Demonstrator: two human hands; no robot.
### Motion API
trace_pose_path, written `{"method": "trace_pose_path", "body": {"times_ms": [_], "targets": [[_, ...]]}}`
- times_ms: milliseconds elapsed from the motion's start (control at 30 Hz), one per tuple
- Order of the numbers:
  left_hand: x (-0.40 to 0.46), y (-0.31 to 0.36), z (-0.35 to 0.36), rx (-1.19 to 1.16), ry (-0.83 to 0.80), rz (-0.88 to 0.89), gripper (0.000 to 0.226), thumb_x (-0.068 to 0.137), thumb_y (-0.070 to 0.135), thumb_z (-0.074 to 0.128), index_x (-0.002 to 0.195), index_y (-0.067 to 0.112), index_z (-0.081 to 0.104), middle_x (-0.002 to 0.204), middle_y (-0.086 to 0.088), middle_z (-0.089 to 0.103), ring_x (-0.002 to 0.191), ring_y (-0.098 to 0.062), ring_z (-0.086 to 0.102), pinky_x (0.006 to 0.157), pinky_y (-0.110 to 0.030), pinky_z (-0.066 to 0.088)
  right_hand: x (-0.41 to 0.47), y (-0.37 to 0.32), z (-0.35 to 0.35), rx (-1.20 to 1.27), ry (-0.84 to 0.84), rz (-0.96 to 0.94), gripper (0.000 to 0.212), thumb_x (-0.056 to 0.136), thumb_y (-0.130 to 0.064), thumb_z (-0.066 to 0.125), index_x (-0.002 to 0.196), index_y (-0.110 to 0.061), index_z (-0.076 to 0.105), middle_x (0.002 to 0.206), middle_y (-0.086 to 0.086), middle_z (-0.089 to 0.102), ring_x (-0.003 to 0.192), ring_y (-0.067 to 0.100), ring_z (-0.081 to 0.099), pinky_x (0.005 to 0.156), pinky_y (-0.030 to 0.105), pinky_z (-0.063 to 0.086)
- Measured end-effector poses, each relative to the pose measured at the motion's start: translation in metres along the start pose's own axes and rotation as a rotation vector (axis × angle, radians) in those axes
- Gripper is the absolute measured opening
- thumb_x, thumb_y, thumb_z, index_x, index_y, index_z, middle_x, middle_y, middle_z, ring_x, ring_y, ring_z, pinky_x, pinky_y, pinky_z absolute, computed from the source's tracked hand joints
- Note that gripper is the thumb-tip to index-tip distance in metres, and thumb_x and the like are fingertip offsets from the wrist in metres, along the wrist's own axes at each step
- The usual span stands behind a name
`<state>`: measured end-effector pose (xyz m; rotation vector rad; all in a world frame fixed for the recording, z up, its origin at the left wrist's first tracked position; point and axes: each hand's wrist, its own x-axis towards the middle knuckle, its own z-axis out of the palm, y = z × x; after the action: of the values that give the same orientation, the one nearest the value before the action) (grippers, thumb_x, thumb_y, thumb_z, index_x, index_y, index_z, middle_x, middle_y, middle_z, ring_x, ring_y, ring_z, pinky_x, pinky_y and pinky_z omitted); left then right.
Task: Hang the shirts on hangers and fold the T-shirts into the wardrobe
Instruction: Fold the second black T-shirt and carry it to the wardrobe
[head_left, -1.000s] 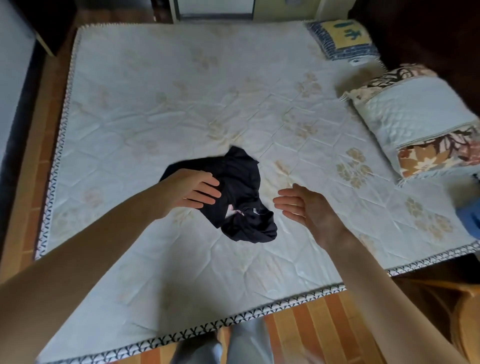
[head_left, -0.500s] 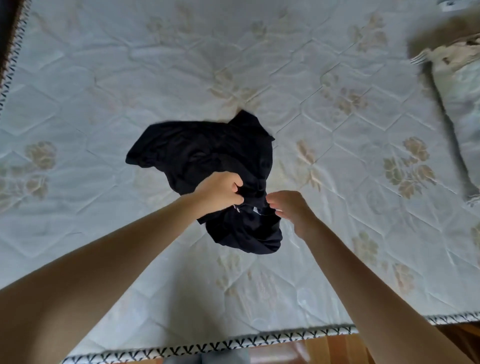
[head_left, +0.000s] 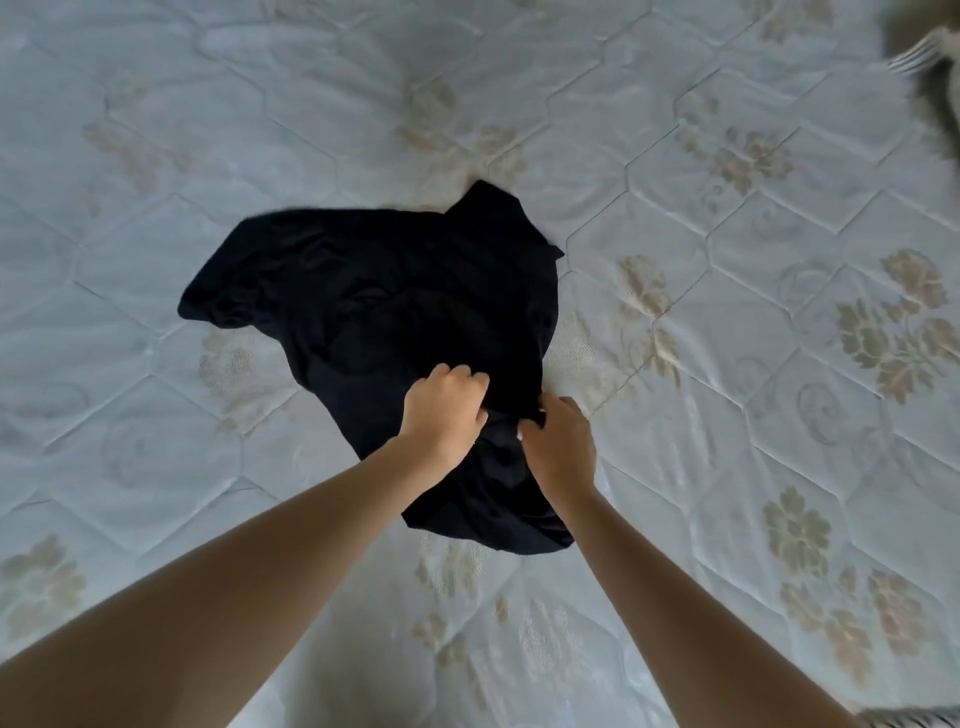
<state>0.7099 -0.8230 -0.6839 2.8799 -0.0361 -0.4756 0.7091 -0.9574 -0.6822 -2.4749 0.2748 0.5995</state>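
A crumpled black T-shirt (head_left: 374, 291) lies in the middle of the quilted white mattress (head_left: 727, 441). My left hand (head_left: 444, 410) is closed on a fold of the cloth near the garment's lower middle. Close beside it, my right hand (head_left: 561, 441) pinches the same bunched part, fingers curled into the fabric. The two hands nearly touch. A sleeve-like flap sticks out at the garment's far end and another at its left. The lower part of the T-shirt is bunched under and between my wrists.
A patterned pillow edge (head_left: 930, 62) shows blurred at the top right corner. The mattress border (head_left: 909, 719) peeks in at the bottom right. Pale flower prints dot the mattress all around the garment.
One second ago both hands hovered open beside the T-shirt; now both grip it at its lower middle. The view has moved closer and lower over the mattress.
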Motion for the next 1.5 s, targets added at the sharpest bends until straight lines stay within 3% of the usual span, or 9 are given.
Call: {"method": "trace_pose_path", "body": {"times_ms": [100,267,467,767,900,1033,1200,1367,1500], "targets": [[-0.004,-0.005,-0.017,-0.245,0.076,-0.063,0.023,0.096,0.022,0.053,0.116,0.013,0.062,0.1,0.0,0.059,0.084,-0.017,0.054,0.066,-0.028,0.042,-0.003,-0.006,-0.017,-0.013,0.086,-0.011,0.022,0.095,-0.015,0.045,0.111,-0.012,0.061,0.094,0.001,0.063,0.082,0.02,0.054,0.071,0.031,0.041],[-0.021,-0.004,-0.099,-0.244,0.282,0.013,0.018,0.094,0.023,0.055,0.103,0.011,0.064,0.091,0.001,0.057,0.067,-0.015,0.049,0.059,-0.027,0.038,-0.025,-0.041,-0.071,-0.155,0.177,-0.081,0.012,0.095,-0.022,0.05,0.103,-0.016,0.057,0.075,-0.005,0.057,0.066,0.017,0.052,0.06,0.03,0.037],[-0.067,0.003,-0.244,-0.118,0.405,0.062,0.018,0.094,0.024,0.047,0.098,0.016,0.063,0.089,0.003,0.052,0.078,-0.022,0.056,0.063,-0.029,0.034,-0.076,-0.11,-0.154,-0.21,0.349,-0.248,0.011,0.091,-0.021,0.055,0.1,-0.016,0.058,0.09,-0.002,0.063,0.072,0.019,0.054,0.06,0.028,0.034],[-0.167,0.005,-0.438,-0.12,0.699,0.03,0.018,0.088,0.014,0.049,0.071,0.015,0.056,0.069,-0.002,0.053,0.063,-0.024,0.049,0.055,-0.027,0.031,-0.182,-0.215,-0.29,-0.255,0.528,-0.376,0.014,0.088,-0.01,0.056,0.099,-0.014,0.063,0.085,0.0,0.052,0.072,0.026,0.053,0.062,0.028,0.034],[-0.212,-0.01,-0.514,-0.186,0.779,-0.057,0.027,0.086,0.013,0.049,0.059,0.013,0.049,0.062,-0.006,0.054,0.065,-0.029,0.053,0.049,-0.026,0.026,-0.228,-0.253,-0.352,-0.159,0.479,-0.301,0.026,0.081,-0.005,0.054,0.095,-0.023,0.067,0.086,0.003,0.064,0.079,0.027,0.059,0.062,0.027,0.039],[-0.262,-0.028,-0.573,-0.19,0.806,-0.114,0.023,0.087,0.016,0.051,0.07,0.006,0.063,0.072,-0.012,0.061,0.073,-0.031,0.058,0.056,-0.032,0.043,-0.274,-0.281,-0.404,0.005,0.488,-0.351,0.029,0.081,-0.002,0.053,0.084,-0.028,0.067,0.089,0.002,0.068,0.078,0.022,0.059,0.06,0.025,0.042],[-0.312,-0.038,-0.614,-0.223,0.805,-0.126,0.023,0.085,0.012,0.05,0.068,0.023,0.06,0.081,-0.006,0.064,0.083,-0.03,0.057,0.063,-0.032,0.042,-0.323,-0.308,-0.443,0.214,0.509,-0.434,0.032,0.077,0.002,0.055,0.071,-0.027,0.068,0.08,-0.001,0.069,0.08,0.02,0.062,0.067,0.029,0.048],[-0.351,-0.062,-0.633,-0.568,0.702,0.157,0.051,0.066,-0.021,0.035,0.055,0.025,0.052,0.072,-0.005,0.063,0.075,-0.022,0.057,0.069,-0.028,0.042,-0.368,-0.319,-0.462,0.485,0.159,-0.631,0.038,0.077,0.022,0.054,0.064,-0.013,0.055,0.073,0.006,0.06,0.062,0.009,0.057,0.053,0.019,0.047],[-0.381,-0.079,-0.64,-0.576,0.711,0.236,0.07,0.06,-0.027,0.029,0.047,0.029,0.069,0.075,0.013,0.073,0.081,-0.008,0.067,0.076,-0.018,0.046,-0.392,-0.323,-0.471,0.43,0.021,-0.891,0.05,0.075,0.029,0.052,0.056,-0.016,0.047,0.082,0.006,0.07,0.082,0.017,0.059,0.067,0.025,0.047]]}}
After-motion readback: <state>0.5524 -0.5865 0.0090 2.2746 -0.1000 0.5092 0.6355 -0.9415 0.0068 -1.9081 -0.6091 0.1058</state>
